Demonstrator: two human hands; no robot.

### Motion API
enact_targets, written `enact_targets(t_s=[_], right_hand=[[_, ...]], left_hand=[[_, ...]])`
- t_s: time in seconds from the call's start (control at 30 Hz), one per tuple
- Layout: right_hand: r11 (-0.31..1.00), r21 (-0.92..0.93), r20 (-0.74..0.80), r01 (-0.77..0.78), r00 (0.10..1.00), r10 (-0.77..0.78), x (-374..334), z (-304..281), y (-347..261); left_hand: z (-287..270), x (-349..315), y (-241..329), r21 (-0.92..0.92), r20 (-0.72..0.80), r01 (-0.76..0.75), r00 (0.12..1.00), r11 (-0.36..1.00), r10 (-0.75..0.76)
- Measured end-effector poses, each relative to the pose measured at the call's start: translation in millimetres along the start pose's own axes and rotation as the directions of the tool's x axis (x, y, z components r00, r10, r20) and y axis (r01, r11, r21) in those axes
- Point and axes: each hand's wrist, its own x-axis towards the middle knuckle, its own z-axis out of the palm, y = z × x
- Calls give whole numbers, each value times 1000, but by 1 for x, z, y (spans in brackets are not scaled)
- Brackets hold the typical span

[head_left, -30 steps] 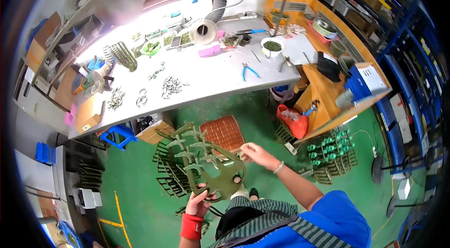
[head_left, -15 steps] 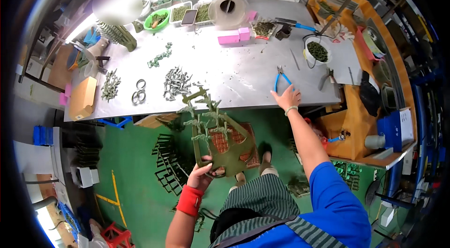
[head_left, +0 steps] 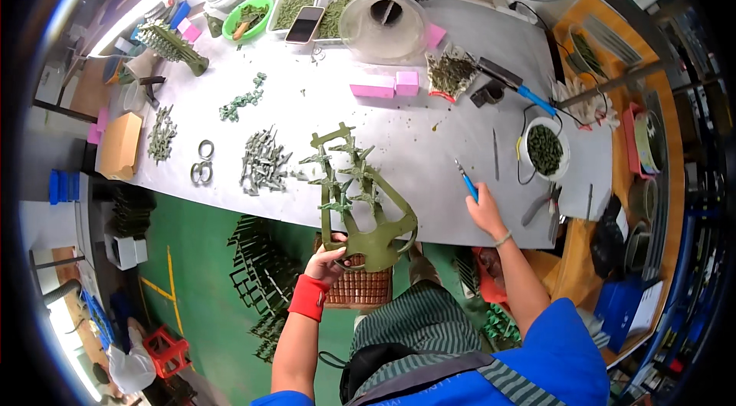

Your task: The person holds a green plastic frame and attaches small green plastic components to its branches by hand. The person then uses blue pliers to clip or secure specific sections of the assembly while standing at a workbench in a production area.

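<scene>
My left hand (head_left: 326, 262) is closed on the lower left edge of an olive-green openwork frame (head_left: 376, 243). Small spiky green pieces (head_left: 358, 168) stick out along the frame's bars, and its upper end reaches over the table's front edge. In my right hand (head_left: 486, 213) are blue-handled pliers (head_left: 470, 182), gripped by the handles, their jaws pointing away and left. Some space lies between the pliers and the frame. A pile of small grey-green pieces (head_left: 264, 164) lies on the table left of the frame.
On the metal table (head_left: 307, 103) are green rings (head_left: 202, 172), pink blocks (head_left: 373, 85), a white bowl of green bits (head_left: 546, 149), a thin tool (head_left: 495, 153) and dark-handled pliers (head_left: 537, 208). Filled tubs and a phone (head_left: 304, 24) stand behind. A duct hood (head_left: 383, 26) hangs at the back.
My right hand has picked the blue-handled pliers off the table, and their handles have come together in its grip. The frame has risen from below the table edge to over it.
</scene>
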Motion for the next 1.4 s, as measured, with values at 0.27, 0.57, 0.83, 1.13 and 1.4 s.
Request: enact_targets(t_s=[0.27,0.57,0.83,1.13,1.4], right_hand=[[847,38,308,530,800,-515,11,-65,-81],[828,-47,306,558,798,-520,-8,-48,-129],[877,-21,220,479,858,-464,-29,-35,-155],[886,-10,183,463,872,-454,-40,-33,-167],[894,4,293,449,854,-430,-44,-14,-171]], left_hand=[[16,33,5,4,7,19,1000,1000,-19],[35,27,0,-100,-40,-107,994,989,103],[68,3,8,-28,-61,-227,972,973,225],[92,-24,12,26,-19,-295,955,955,295],[96,-35,8,98,-92,-333,935,938,342]])
